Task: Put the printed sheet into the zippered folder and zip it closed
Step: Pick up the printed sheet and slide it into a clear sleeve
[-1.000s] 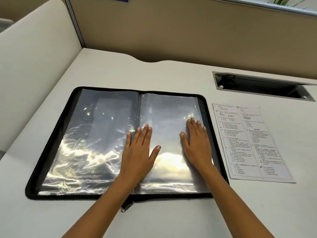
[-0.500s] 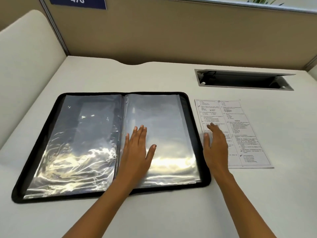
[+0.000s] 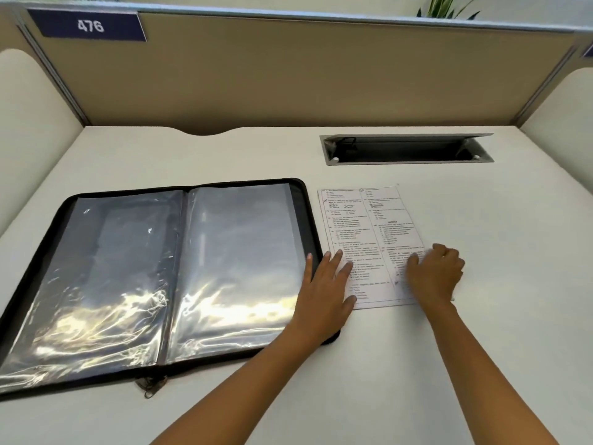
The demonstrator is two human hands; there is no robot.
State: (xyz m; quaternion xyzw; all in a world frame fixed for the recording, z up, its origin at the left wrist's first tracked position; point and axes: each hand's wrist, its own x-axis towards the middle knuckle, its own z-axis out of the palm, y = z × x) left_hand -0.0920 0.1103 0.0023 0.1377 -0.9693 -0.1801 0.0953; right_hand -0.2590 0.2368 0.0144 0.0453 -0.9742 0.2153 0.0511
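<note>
The step in hand looks like lifting the printed sheet (image 3: 369,239), which lies flat on the desk (image 3: 481,348) right of centre in the frame, just beside the right edge of the open zippered folder (image 3: 154,274). The left hand (image 3: 324,290) lies flat and open, fingers spread across the sheet's lower left corner and the folder's black border, gripping nothing; the right hand (image 3: 434,271) has its fingers curled down onto the sheet's lower right part, and whether it has pinched an edge I cannot tell. Thin paper on a smooth, matt desk is hard to raise from the middle, so a good move would be to hold one side down lightly and slide or curl a corner up with the other, avoiding creases. The folder fills the left half of the frame: a soft black rim with rounded corners around glossy, wrinkled clear sleeves that glare strongly. These sleeves will likely cling, so the opening should be parted first. The zip pull (image 3: 150,385) hangs at the lower edge
</note>
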